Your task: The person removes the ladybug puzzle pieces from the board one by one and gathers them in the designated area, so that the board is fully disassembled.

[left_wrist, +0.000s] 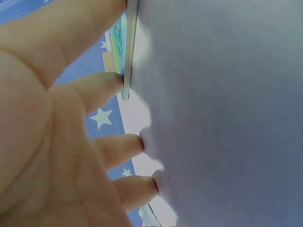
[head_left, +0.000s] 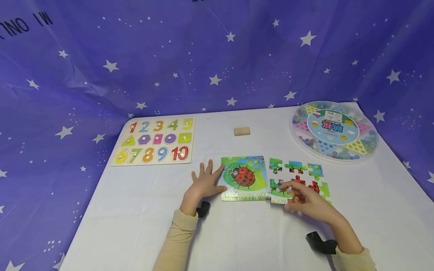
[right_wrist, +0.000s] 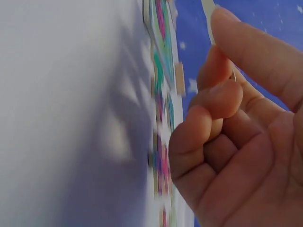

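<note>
A square ladybug jigsaw board [head_left: 244, 178] lies on the white table, with a pale patch at its lower left. My left hand [head_left: 203, 184] spreads its fingers at the board's left side; the thumb and forefinger touch its edge, as the left wrist view also shows. In my right hand [head_left: 308, 201], thumb and fingers pinch a green jigsaw piece [head_left: 278, 195], raised just right of the board. Only a pale sliver of that jigsaw piece [right_wrist: 208, 19] shows in the right wrist view. Several loose jigsaw pieces [head_left: 296, 166] lie beyond and beside the right hand, some partly hidden by it.
A wooden number and shape board [head_left: 152, 141] lies at the back left. Behind the jigsaw is a small wooden block [head_left: 242, 131]. A round clear case of beads [head_left: 333, 131] sits at the back right. A purple starry cloth [head_left: 217, 56] hangs behind the table.
</note>
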Motion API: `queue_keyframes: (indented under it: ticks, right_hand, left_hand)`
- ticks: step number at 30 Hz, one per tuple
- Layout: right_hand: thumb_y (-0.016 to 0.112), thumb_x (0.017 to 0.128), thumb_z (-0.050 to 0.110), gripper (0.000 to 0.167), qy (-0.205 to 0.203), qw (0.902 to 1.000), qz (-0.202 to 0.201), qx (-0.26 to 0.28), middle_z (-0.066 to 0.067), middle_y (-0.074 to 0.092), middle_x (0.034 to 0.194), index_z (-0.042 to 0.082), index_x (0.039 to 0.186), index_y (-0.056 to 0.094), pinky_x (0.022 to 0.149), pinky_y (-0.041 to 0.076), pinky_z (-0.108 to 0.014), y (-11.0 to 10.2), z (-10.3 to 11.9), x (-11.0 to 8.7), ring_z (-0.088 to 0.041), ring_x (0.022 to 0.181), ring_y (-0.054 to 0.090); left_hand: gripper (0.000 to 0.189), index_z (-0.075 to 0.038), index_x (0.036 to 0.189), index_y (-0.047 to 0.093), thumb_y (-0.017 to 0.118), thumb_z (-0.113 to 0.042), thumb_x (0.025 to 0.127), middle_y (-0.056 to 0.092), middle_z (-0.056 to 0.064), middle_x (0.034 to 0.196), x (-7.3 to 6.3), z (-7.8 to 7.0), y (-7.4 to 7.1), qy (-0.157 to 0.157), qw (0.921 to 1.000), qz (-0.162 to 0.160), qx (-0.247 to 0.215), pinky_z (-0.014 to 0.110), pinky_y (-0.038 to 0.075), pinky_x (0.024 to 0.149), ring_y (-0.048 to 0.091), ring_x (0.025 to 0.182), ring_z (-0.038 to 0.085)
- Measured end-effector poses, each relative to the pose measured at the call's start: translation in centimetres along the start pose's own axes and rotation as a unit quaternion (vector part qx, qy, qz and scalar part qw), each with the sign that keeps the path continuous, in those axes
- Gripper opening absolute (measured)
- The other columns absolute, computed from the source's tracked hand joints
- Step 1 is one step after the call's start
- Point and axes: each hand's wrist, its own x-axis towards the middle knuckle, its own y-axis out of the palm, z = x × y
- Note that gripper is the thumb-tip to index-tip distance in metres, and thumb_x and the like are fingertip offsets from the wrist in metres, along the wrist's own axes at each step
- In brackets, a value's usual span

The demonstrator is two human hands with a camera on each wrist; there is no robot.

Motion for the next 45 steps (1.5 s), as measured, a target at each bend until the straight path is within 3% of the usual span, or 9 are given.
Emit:
queue_keyframes:
  ticks: [3, 9, 18, 21, 26, 30, 37, 42, 45]
  right_hand:
    - [0.070, 0.079, 0.010, 0.048, 0.027, 0.9994, -0.017, -0.017, -0.012, 0.050, 0.081, 0.002, 0.120, 0.048, 0.046, 0.037, -0.029, -0.9, 0.0, -1.7, -0.012, 0.053, 0.040]
    - [0.076, 0.073, 0.018, 0.049, 0.080, 0.9883, -0.046, -0.121, -0.009, 0.050, 0.093, 0.007, 0.115, 0.053, 0.050, 0.034, -0.027, -2.0, 0.3, -4.0, -0.011, 0.059, 0.041]
    - [0.079, 0.067, 0.016, 0.049, 0.120, 0.9704, -0.034, -0.207, -0.010, 0.039, 0.096, 0.008, 0.110, 0.057, 0.055, 0.035, -0.024, -1.7, 0.5, -4.1, -0.014, 0.070, 0.036]
    - [0.078, 0.068, 0.018, 0.050, 0.114, 0.9668, -0.029, -0.227, -0.009, 0.040, 0.096, 0.008, 0.111, 0.056, 0.055, 0.034, -0.023, -1.7, 1.1, -3.7, -0.013, 0.069, 0.036]
    - [0.073, 0.077, 0.025, 0.046, 0.053, 0.9741, -0.017, -0.219, -0.007, 0.049, 0.098, 0.006, 0.114, 0.054, 0.056, 0.038, -0.024, -0.7, 2.7, -1.4, -0.011, 0.068, 0.042]
    - [0.068, 0.081, 0.028, 0.041, 0.000, 0.9698, 0.024, -0.243, -0.004, 0.054, 0.102, 0.007, 0.114, 0.055, 0.062, 0.043, -0.026, 1.3, 4.5, 1.2, -0.013, 0.076, 0.049]
    - [0.069, 0.081, 0.023, 0.045, -0.033, 0.9604, 0.078, -0.266, -0.005, 0.055, 0.111, 0.008, 0.121, 0.053, 0.072, 0.045, -0.033, 4.9, 6.3, 5.6, -0.018, 0.088, 0.054]
    - [0.070, 0.079, 0.015, 0.053, -0.061, 0.9598, 0.089, -0.259, -0.011, 0.051, 0.120, 0.001, 0.126, 0.049, 0.082, 0.045, -0.039, 6.8, 5.6, 8.5, -0.024, 0.099, 0.053]
    - [0.071, 0.079, 0.018, 0.062, -0.049, 0.9570, 0.093, -0.270, -0.014, 0.046, 0.123, 0.000, 0.131, 0.044, 0.085, 0.043, -0.041, 8.0, 5.0, 9.6, -0.026, 0.104, 0.051]
  left_hand:
    - [0.077, -0.022, 0.144, 0.026, 0.062, -0.047, 0.081, 0.002, 0.020, 0.148, -0.1, 0.0, -0.1, 0.000, 1.0000, -0.001, 0.001, 0.067, -0.001, 0.095, -0.007, 0.131, 0.044]
    - [0.078, -0.022, 0.145, 0.025, 0.062, -0.047, 0.081, 0.002, 0.020, 0.148, -0.2, 0.2, -0.1, 0.000, 1.0000, -0.002, -0.001, 0.067, -0.001, 0.095, -0.007, 0.131, 0.044]
    - [0.078, -0.022, 0.144, 0.026, 0.063, -0.046, 0.081, 0.001, 0.020, 0.149, -0.3, 0.5, 0.0, -0.005, 0.9999, -0.004, -0.013, 0.066, -0.002, 0.096, -0.008, 0.132, 0.043]
    - [0.078, -0.022, 0.145, 0.026, 0.063, -0.046, 0.080, 0.001, 0.020, 0.149, -0.2, 0.5, -0.1, -0.006, 0.9999, -0.004, -0.016, 0.066, -0.003, 0.096, -0.008, 0.132, 0.043]
    - [0.078, -0.023, 0.145, 0.025, 0.063, -0.047, 0.080, 0.001, 0.019, 0.149, -0.3, 0.5, -0.1, -0.007, 0.9998, -0.005, -0.015, 0.066, -0.003, 0.096, -0.008, 0.132, 0.043]
    - [0.078, -0.022, 0.144, 0.026, 0.063, -0.047, 0.080, 0.001, 0.020, 0.148, -0.2, 0.5, 0.0, 0.001, 0.9999, -0.004, -0.016, 0.066, -0.002, 0.096, -0.007, 0.131, 0.043]
    - [0.078, -0.022, 0.144, 0.027, 0.064, -0.047, 0.079, 0.003, 0.020, 0.148, -0.2, 0.3, 0.1, 0.001, 0.9999, -0.004, -0.013, 0.066, -0.001, 0.096, -0.006, 0.132, 0.043]
    - [0.079, -0.023, 0.144, 0.026, 0.063, -0.048, 0.079, 0.003, 0.020, 0.148, -0.1, 0.3, 0.1, 0.000, 1.0000, -0.002, -0.005, 0.065, -0.001, 0.097, -0.006, 0.132, 0.043]
    - [0.080, -0.025, 0.145, 0.025, 0.062, -0.050, 0.079, 0.001, 0.018, 0.149, 0.0, 0.3, 0.1, -0.002, 1.0000, 0.001, 0.002, 0.065, 0.000, 0.097, -0.007, 0.132, 0.041]
